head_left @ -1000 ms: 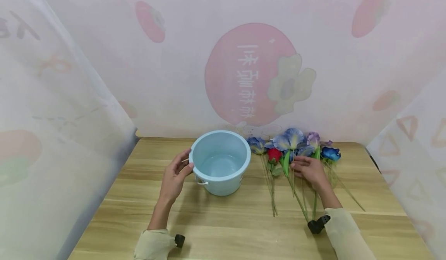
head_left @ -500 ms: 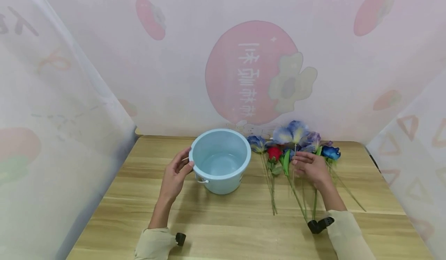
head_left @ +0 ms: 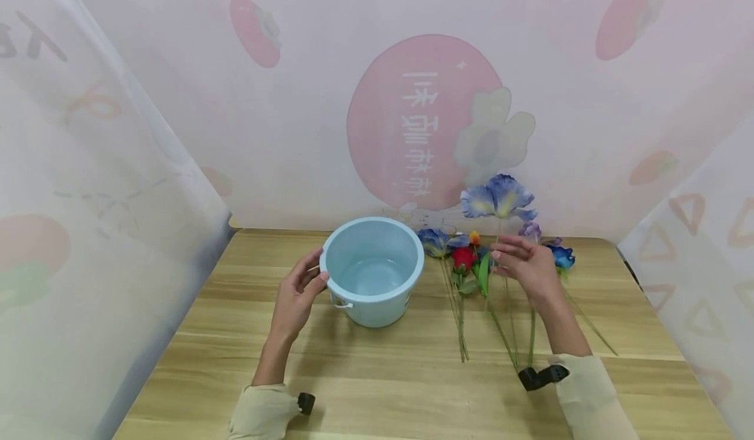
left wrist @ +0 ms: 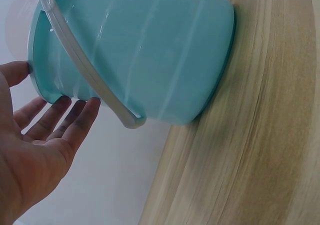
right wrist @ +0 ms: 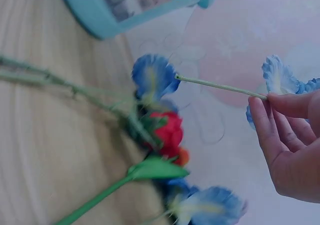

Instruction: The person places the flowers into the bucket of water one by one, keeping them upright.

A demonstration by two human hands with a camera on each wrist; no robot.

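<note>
Bucket (head_left: pixel 377 310), smooth, pale blue and round-mouthed, stands on the wood-grained desk (head_left: pixel 400 387), the left hand (head_left: pixel 297 296) touching it at nine o'clock, thumb and fingers set wide. At its three o'clock the right hand (head_left: pixel 527 268) pinches the thin green stem (right wrist: pixel 220 86) of an iris (head_left: pixel 501 199), ruffled blue petals spread. A tightly folded red rose (head_left: pixel 463 258) lies toward the iris's seven o'clock.

Loving these colours: the bucket (head_left: pixel 377 312) is pale blue with an off-white handle (left wrist: pixel 86 71), the uppermost iris (head_left: pixel 499 198) goes blue-violet with a yellowish centre, the rose (head_left: pixel 463 258) is proper red, the table (head_left: pixel 377 387) is tan with streaky woodgrain, and the whitish-pink backdrop (head_left: pixel 294 132) has a big pink circle (head_left: pixel 385 122)
</note>
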